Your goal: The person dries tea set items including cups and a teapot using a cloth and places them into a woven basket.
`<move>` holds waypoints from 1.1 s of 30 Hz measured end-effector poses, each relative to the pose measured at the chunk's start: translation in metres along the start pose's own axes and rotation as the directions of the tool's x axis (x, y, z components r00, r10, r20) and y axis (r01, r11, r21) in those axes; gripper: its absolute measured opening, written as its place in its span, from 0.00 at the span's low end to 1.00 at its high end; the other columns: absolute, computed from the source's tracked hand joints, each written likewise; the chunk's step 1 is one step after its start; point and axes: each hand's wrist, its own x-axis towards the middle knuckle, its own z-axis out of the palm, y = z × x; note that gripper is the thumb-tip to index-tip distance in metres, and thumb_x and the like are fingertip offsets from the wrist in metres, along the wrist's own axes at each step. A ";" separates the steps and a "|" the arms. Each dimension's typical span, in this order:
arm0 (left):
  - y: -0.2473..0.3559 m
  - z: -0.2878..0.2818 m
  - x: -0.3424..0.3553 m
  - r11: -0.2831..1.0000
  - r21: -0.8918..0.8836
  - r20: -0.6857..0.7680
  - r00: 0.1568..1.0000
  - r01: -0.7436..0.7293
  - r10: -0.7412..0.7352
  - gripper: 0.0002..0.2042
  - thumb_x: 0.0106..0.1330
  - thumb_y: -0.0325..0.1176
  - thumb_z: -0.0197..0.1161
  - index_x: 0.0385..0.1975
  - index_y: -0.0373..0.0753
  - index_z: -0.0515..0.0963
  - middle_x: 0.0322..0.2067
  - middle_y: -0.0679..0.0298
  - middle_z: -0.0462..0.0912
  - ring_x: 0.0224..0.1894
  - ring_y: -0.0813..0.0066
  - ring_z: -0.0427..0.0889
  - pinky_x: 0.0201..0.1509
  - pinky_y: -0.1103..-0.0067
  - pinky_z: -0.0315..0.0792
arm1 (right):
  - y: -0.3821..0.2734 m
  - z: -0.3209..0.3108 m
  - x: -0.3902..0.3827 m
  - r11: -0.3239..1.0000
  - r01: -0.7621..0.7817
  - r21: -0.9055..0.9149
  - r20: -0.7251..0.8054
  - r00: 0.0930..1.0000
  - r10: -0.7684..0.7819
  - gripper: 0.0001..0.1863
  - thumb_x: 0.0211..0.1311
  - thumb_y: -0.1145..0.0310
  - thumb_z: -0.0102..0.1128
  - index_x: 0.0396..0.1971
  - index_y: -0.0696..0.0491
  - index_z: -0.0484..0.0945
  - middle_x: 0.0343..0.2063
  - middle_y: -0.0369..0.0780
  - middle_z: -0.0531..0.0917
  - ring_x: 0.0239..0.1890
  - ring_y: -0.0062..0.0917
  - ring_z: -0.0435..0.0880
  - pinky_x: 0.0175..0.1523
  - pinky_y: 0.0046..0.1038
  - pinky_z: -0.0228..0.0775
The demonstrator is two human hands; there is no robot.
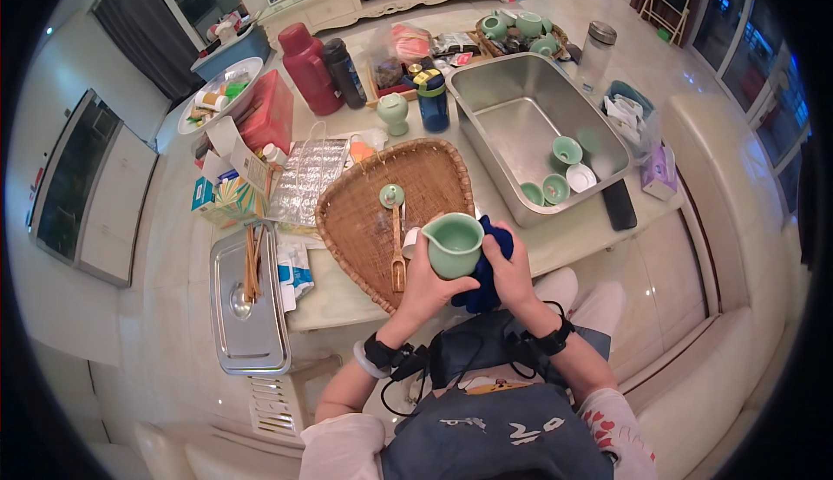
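A pale green pouring pitcher (pixel 455 261) is held upright over the near right edge of the woven tray (pixel 356 211). Wrapped around its left side, my left hand (pixel 423 287) has its thumb across the front. My right hand (pixel 514 273) grips a dark blue cloth (pixel 488 259) against the pitcher's right side; some of those fingers are hidden by the cloth. In the tray lie a green lid (pixel 391 195), a wooden scoop (pixel 398 265) and a small white piece (pixel 410 243), partly covered by my left hand.
A deep steel pan (pixel 486 133) at right holds green cups (pixel 567 150) and a white dish (pixel 580 177); a phone (pixel 619 205) lies beside it. A steel lid (pixel 247 332) with wooden sticks is at left. A red thermos (pixel 308 70) and blue bottle (pixel 431 102) stand behind.
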 end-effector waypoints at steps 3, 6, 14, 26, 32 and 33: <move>0.004 -0.003 -0.003 0.994 0.008 -0.028 0.993 0.112 -0.111 0.38 0.42 0.31 0.77 0.55 0.36 0.63 0.51 0.57 0.70 0.56 0.67 0.69 0.58 0.74 0.65 | 0.001 -0.012 -0.003 0.997 0.027 -0.067 0.092 0.996 -0.021 0.16 0.67 0.60 0.52 0.43 0.58 0.72 0.37 0.36 0.76 0.41 0.17 0.71 0.50 0.22 0.63; 0.006 -0.010 0.006 0.891 0.326 0.063 0.948 -0.316 0.313 0.37 0.41 0.31 0.77 0.53 0.37 0.65 0.51 0.55 0.71 0.54 0.62 0.71 0.58 0.71 0.66 | 0.003 -0.034 0.007 0.989 -0.034 0.142 0.015 0.999 0.032 0.19 0.69 0.57 0.49 0.49 0.56 0.71 0.45 0.38 0.75 0.48 0.20 0.72 0.56 0.25 0.63; 0.002 -0.021 -0.008 0.956 0.137 0.151 0.960 -0.259 0.238 0.39 0.38 0.28 0.77 0.54 0.40 0.63 0.54 0.55 0.69 0.57 0.62 0.68 0.62 0.67 0.61 | -0.118 -0.064 0.004 0.843 0.531 0.093 -0.183 0.841 -0.509 0.24 0.66 0.65 0.47 0.57 0.64 0.65 0.56 0.48 0.72 0.57 0.34 0.73 0.63 0.35 0.61; 0.001 -0.003 -0.005 0.954 -0.215 0.311 0.911 -0.208 0.269 0.44 0.38 0.25 0.79 0.54 0.45 0.54 0.54 0.49 0.66 0.57 0.57 0.68 0.60 0.65 0.65 | -0.189 -0.093 -0.036 0.848 0.483 0.219 -0.362 0.847 -0.390 0.29 0.66 0.60 0.44 0.60 0.66 0.58 0.51 0.50 0.74 0.50 0.31 0.76 0.58 0.30 0.67; 0.004 0.014 -0.023 0.872 -0.411 0.331 0.935 0.266 -0.129 0.41 0.39 0.40 0.74 0.57 0.37 0.63 0.50 0.61 0.71 0.53 0.71 0.72 0.59 0.75 0.64 | -0.107 -0.051 -0.048 0.360 0.730 -0.581 0.708 0.671 -0.220 0.25 0.39 0.72 0.63 0.44 0.57 0.73 0.51 0.49 0.66 0.49 0.42 0.67 0.51 0.40 0.62; 0.003 0.013 -0.027 0.878 -0.390 0.335 0.931 0.277 -0.144 0.42 0.40 0.43 0.74 0.57 0.37 0.63 0.50 0.61 0.71 0.53 0.71 0.72 0.59 0.75 0.64 | -0.100 -0.052 -0.052 0.264 0.738 -0.621 0.722 0.669 -0.174 0.26 0.40 0.70 0.64 0.45 0.56 0.73 0.51 0.47 0.67 0.49 0.38 0.67 0.48 0.37 0.61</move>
